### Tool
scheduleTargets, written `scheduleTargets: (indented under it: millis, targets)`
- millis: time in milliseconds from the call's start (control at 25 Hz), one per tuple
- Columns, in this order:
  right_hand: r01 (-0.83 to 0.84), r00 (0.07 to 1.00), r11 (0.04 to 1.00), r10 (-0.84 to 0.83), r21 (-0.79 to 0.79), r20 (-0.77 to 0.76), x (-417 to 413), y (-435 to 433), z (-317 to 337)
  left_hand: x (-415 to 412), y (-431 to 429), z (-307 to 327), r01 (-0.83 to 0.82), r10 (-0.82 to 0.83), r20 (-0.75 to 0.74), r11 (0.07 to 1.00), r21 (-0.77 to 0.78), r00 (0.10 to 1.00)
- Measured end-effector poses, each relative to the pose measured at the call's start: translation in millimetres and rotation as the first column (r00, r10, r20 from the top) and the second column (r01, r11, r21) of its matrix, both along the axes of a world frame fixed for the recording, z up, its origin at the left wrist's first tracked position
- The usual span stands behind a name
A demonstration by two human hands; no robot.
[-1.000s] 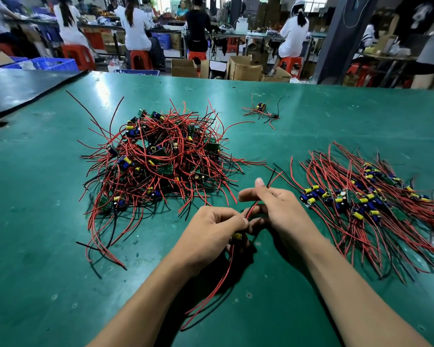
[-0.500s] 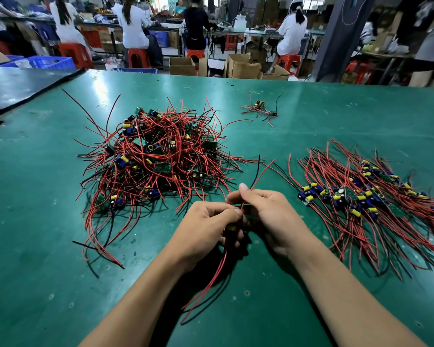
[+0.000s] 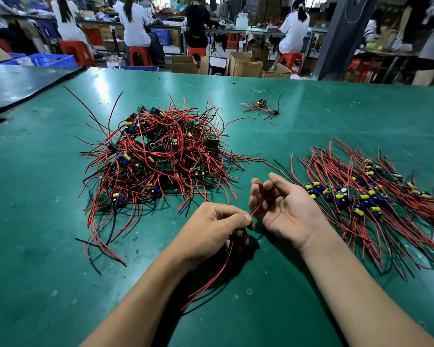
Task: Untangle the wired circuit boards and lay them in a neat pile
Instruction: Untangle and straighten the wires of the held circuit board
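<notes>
A big tangled heap of wired circuit boards (image 3: 161, 156), all red and black leads, lies on the green table left of centre. To the right, a combed pile of boards (image 3: 368, 196) lies with its wires fanned out. My left hand (image 3: 211, 226) grips one wired board (image 3: 238, 233) with a yellow capacitor. Its leads trail down toward me. My right hand (image 3: 288, 211) is palm up just right of it. A red lead from that board runs up between the right hand's bent fingers, which pinch it.
A small stray bunch of wired boards (image 3: 262, 106) sits near the far middle of the green table (image 3: 35, 221). A black bench (image 3: 23, 81) adjoins at far left. Cardboard boxes (image 3: 243, 63), red stools and seated people are beyond the far edge.
My right hand has turned palm up and drawn away from the left to the right, sliding along a red lead. The left hand keeps its grip on the board.
</notes>
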State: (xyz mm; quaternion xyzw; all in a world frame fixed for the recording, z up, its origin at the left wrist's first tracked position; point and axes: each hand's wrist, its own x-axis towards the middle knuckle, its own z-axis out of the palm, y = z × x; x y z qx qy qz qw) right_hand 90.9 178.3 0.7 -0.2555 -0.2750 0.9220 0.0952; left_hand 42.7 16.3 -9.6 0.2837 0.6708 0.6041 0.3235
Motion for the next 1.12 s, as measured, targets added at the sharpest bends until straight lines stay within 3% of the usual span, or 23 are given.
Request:
scheduleTargets:
  millis: [120,240,320,520,680,840,1000,1120]
  targets:
    - [-0.06,0.998,0.971,0.067,0.23,-0.022,2,-6,-2,0,1,-1,-0.028,0.028,-0.019,0.999,0.018,0.999]
    - [-0.228,0.972,0.811,0.226,0.539,0.071,2,-21,-9,1,3,-4,-0.083,0.083,0.01,0.995,0.056,0.996]
    - [-0.288,0.954,0.72,0.273,0.631,0.124,2,-28,-14,0,4,-6,-0.115,0.114,0.027,0.99,0.078,0.993]
    - [-0.315,0.944,0.69,0.299,0.652,0.141,4,-27,-12,-1,4,-6,-0.099,0.095,0.04,0.988,0.119,0.995]
    - [-0.201,0.979,0.75,0.172,0.63,0.107,0,-18,-10,0,2,-2,-0.058,0.055,0.047,0.996,0.069,0.997]
    - [-0.089,0.992,0.738,0.005,0.669,0.127,2,3,-6,3,0,0,-0.028,0.028,0.013,0.999,0.021,1.0]
    - [-0.061,0.994,0.712,-0.023,0.699,0.11,1,6,-9,2,-1,1,-0.018,0.017,0.01,1.0,0.011,1.0]
    - [-0.043,0.996,0.763,-0.013,0.644,0.083,0,7,-8,1,-3,2,0.004,-0.004,0.032,1.0,0.014,0.999]
